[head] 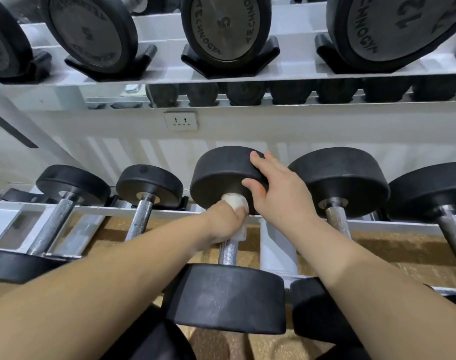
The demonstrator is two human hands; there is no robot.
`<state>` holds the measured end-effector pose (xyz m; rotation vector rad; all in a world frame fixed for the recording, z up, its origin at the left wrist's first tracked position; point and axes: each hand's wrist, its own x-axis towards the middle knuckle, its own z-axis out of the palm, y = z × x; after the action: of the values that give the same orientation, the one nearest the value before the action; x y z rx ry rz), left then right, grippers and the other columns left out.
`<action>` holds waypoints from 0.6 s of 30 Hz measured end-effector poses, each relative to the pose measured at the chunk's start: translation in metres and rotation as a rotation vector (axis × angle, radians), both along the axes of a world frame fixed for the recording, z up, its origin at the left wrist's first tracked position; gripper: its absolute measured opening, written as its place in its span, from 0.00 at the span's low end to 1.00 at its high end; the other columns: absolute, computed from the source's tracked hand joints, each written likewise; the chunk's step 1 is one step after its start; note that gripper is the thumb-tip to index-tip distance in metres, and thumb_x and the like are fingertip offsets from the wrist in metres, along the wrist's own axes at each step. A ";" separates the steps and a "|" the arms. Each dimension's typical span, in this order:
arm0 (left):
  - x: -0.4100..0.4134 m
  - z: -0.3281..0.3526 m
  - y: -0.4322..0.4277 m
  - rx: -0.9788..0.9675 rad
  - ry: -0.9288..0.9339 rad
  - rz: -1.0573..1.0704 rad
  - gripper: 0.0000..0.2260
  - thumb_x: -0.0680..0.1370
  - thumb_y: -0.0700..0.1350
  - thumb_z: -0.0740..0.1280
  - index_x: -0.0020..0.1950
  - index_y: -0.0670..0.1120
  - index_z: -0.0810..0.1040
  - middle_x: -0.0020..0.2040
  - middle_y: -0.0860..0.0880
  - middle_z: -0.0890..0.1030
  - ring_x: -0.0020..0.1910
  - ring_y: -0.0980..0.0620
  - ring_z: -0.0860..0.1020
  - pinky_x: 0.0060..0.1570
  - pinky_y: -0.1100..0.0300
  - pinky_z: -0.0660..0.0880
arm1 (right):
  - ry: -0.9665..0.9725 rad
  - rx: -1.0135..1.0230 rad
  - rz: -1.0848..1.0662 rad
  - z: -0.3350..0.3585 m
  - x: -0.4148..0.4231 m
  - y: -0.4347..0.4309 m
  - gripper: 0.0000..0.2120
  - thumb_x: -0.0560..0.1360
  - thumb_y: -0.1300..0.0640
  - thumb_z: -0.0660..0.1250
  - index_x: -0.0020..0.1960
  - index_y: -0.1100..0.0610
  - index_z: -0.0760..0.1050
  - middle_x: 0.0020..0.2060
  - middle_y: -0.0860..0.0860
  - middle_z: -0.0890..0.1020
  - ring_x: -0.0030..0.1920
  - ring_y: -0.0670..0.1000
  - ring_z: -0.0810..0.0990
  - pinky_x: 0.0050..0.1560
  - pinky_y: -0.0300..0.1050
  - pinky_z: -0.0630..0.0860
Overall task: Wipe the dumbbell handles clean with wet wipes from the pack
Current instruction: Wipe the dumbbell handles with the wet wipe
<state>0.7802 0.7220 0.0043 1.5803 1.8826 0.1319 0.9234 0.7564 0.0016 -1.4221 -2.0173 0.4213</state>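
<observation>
A black dumbbell (227,297) lies on the lower rack in the middle, its knurled metal handle (228,253) running away from me. My left hand (225,224) is wrapped around the far part of that handle with a white wet wipe (234,201) folded between fingers and metal. My right hand (276,193) rests on the right side of the dumbbell's far head (219,172), fingers spread over its rim. The wipe pack is not in view.
Other dumbbells lie left (141,216) and right (337,203) on the same white rack (97,210). An upper shelf (221,74) carries larger dumbbells (225,27). A wall socket (181,121) sits behind. Brown floor (377,258) shows under the rack.
</observation>
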 end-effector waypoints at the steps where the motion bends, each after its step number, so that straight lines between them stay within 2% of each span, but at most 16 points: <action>1: -0.008 0.001 -0.009 -0.107 -0.012 -0.046 0.17 0.85 0.56 0.56 0.56 0.44 0.75 0.50 0.45 0.78 0.46 0.45 0.77 0.44 0.54 0.76 | 0.006 -0.008 0.005 0.000 0.000 -0.001 0.28 0.82 0.46 0.66 0.80 0.44 0.65 0.81 0.50 0.65 0.80 0.50 0.63 0.75 0.53 0.68; 2: -0.013 0.004 -0.020 -0.202 -0.026 -0.094 0.16 0.84 0.57 0.59 0.56 0.46 0.76 0.52 0.47 0.81 0.48 0.47 0.80 0.48 0.55 0.78 | 0.015 -0.014 0.008 0.000 0.000 -0.001 0.28 0.82 0.46 0.66 0.80 0.44 0.65 0.81 0.50 0.65 0.80 0.50 0.63 0.76 0.53 0.68; 4: -0.021 0.011 -0.039 -0.385 -0.124 -0.133 0.09 0.82 0.59 0.64 0.52 0.54 0.76 0.54 0.52 0.81 0.54 0.53 0.80 0.57 0.59 0.75 | 0.025 -0.020 0.002 0.000 0.000 -0.002 0.28 0.82 0.46 0.66 0.80 0.44 0.65 0.81 0.50 0.65 0.80 0.50 0.63 0.76 0.53 0.67; 5: -0.022 0.011 -0.041 -0.438 -0.163 -0.119 0.08 0.81 0.59 0.65 0.49 0.56 0.75 0.52 0.54 0.81 0.51 0.56 0.79 0.55 0.62 0.74 | 0.028 -0.022 -0.003 0.000 -0.001 -0.002 0.28 0.82 0.46 0.66 0.80 0.44 0.64 0.81 0.49 0.65 0.80 0.50 0.63 0.77 0.53 0.67; 6: -0.020 0.013 -0.040 -0.416 -0.177 -0.095 0.10 0.80 0.60 0.66 0.47 0.56 0.74 0.51 0.53 0.81 0.47 0.56 0.78 0.52 0.63 0.74 | 0.030 -0.024 -0.005 0.000 -0.002 -0.003 0.28 0.82 0.46 0.66 0.80 0.44 0.64 0.81 0.49 0.65 0.80 0.50 0.63 0.77 0.53 0.67; 8: -0.015 0.003 -0.020 -0.273 -0.266 0.048 0.15 0.80 0.61 0.64 0.50 0.50 0.78 0.51 0.45 0.84 0.44 0.51 0.80 0.51 0.57 0.78 | 0.037 -0.032 -0.005 0.001 -0.002 -0.004 0.28 0.82 0.47 0.66 0.80 0.44 0.64 0.81 0.48 0.64 0.80 0.50 0.63 0.76 0.52 0.67; 11: -0.005 -0.014 0.010 -0.036 -0.387 0.271 0.19 0.80 0.60 0.63 0.57 0.44 0.78 0.50 0.45 0.83 0.47 0.49 0.81 0.51 0.56 0.79 | 0.037 -0.043 -0.006 0.004 -0.001 -0.006 0.28 0.82 0.47 0.66 0.80 0.42 0.64 0.81 0.48 0.63 0.79 0.50 0.64 0.76 0.50 0.66; 13: -0.008 -0.023 0.012 -0.038 -0.529 0.334 0.20 0.79 0.58 0.67 0.59 0.43 0.76 0.53 0.43 0.83 0.50 0.46 0.82 0.50 0.54 0.79 | 0.043 -0.032 -0.012 0.004 0.000 -0.005 0.28 0.82 0.47 0.67 0.80 0.42 0.65 0.81 0.47 0.64 0.79 0.50 0.65 0.76 0.50 0.67; 15: -0.022 -0.024 0.000 -0.301 -0.791 0.317 0.21 0.79 0.53 0.68 0.65 0.40 0.77 0.56 0.40 0.84 0.51 0.44 0.83 0.49 0.52 0.82 | 0.040 -0.030 -0.014 0.004 -0.001 -0.005 0.28 0.82 0.47 0.67 0.80 0.42 0.65 0.81 0.48 0.64 0.79 0.49 0.65 0.76 0.51 0.68; 16: -0.031 -0.027 -0.008 -0.466 -0.882 0.282 0.18 0.80 0.51 0.68 0.64 0.40 0.78 0.56 0.39 0.84 0.51 0.43 0.83 0.50 0.51 0.82 | 0.037 -0.028 -0.014 0.003 -0.001 -0.005 0.28 0.82 0.46 0.67 0.80 0.42 0.65 0.81 0.48 0.64 0.79 0.49 0.65 0.75 0.52 0.69; 18: -0.042 -0.029 -0.021 -0.677 -0.974 0.188 0.11 0.79 0.45 0.67 0.55 0.41 0.83 0.53 0.41 0.84 0.50 0.45 0.83 0.55 0.52 0.79 | 0.027 -0.018 -0.021 0.001 -0.001 -0.005 0.28 0.82 0.46 0.66 0.80 0.41 0.65 0.81 0.48 0.65 0.79 0.49 0.65 0.75 0.53 0.69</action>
<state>0.7383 0.7010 -0.0245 0.6580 1.1001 0.2556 0.9224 0.7517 0.0028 -1.4393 -1.9808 0.4479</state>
